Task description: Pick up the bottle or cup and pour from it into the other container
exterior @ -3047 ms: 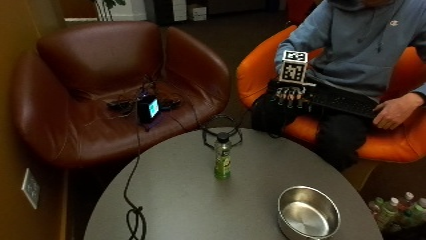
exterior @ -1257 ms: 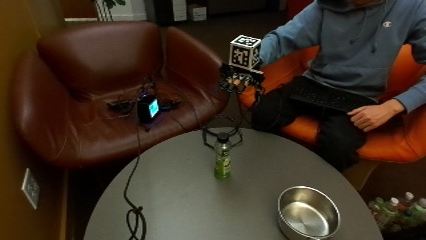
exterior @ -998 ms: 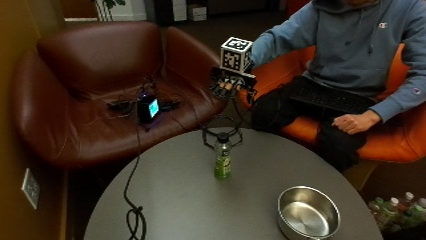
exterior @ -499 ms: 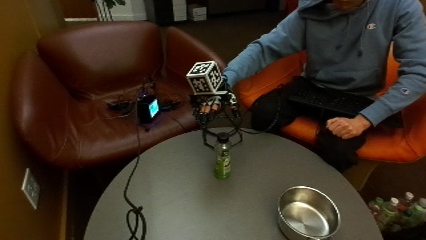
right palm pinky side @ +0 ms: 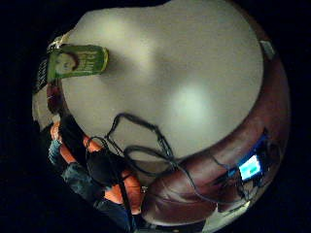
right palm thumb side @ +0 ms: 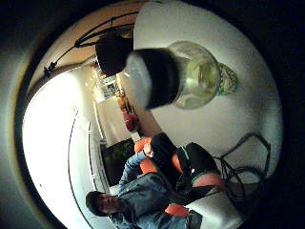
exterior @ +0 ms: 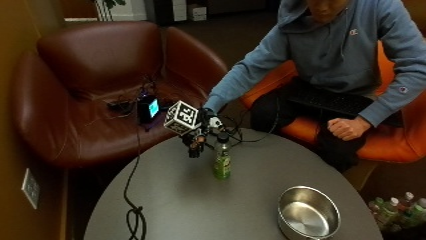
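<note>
Gloved right hand [exterior: 198, 136] up at cap height, just beside the green bottle [exterior: 221, 161], on the side away from the steel bowl [exterior: 309, 214]. Not gripping anything yet. Fingers mostly hidden in the outside view, so can't tell whether spread or curled. No contact visible between hand and bottle, only a narrow gap at the neck.

Bottle standing upright on the round tabletop [exterior: 173, 205], long axis vertical, black cap on top. From the thumb-side palm camera, cap and shoulder fill much of the picture, looking down the neck, so definitely close to the palm. Little-finger camera catching just the green label off to one edge, with bare tabletop stretching away past it.

Key relation for the next bit, best guess: bottle sits straight across from the palm toward the bowl side, so a short sideways slide plus a drop down to the body, then a wrap around the label. Cap still on, by the look of it, which could matter for pouring.

Bowl well apart from the bottle, farther from the gloved hand, nearer the tabletop edge. Bare left hand [exterior: 345, 128] resting in a fist on the lap, far from everything; right one clearly the closer one.
</note>
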Demonstrator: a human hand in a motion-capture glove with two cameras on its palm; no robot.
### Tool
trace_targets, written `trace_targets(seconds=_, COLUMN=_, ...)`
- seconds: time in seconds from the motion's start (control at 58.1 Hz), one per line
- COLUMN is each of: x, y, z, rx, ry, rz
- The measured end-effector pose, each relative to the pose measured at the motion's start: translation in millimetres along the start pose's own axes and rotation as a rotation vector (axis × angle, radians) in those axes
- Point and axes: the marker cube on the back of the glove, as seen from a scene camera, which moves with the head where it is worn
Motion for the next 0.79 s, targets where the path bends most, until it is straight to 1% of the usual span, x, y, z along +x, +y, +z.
trace_targets(seconds=0.207, x=10, y=-41, z=25, rx=-0.117, ry=-0.228, rz=-0.122)
trace_targets(seconds=0.327, x=-1, y=-60, z=41, rx=-0.149, ry=-0.382, rz=-0.223)
trace_targets(seconds=0.43, x=-18, y=-72, z=56, rx=-0.131, ry=-0.489, rz=-0.298)
trace_targets(seconds=0.568, x=-40, y=-82, z=70, rx=-0.024, ry=-0.454, rz=-0.295)
trace_targets(seconds=0.654, x=-57, y=-79, z=74, rx=0.001, ry=-0.428, rz=-0.270)
trace_targets(seconds=0.792, x=-87, y=-66, z=69, rx=0.035, ry=-0.406, rz=-0.298)
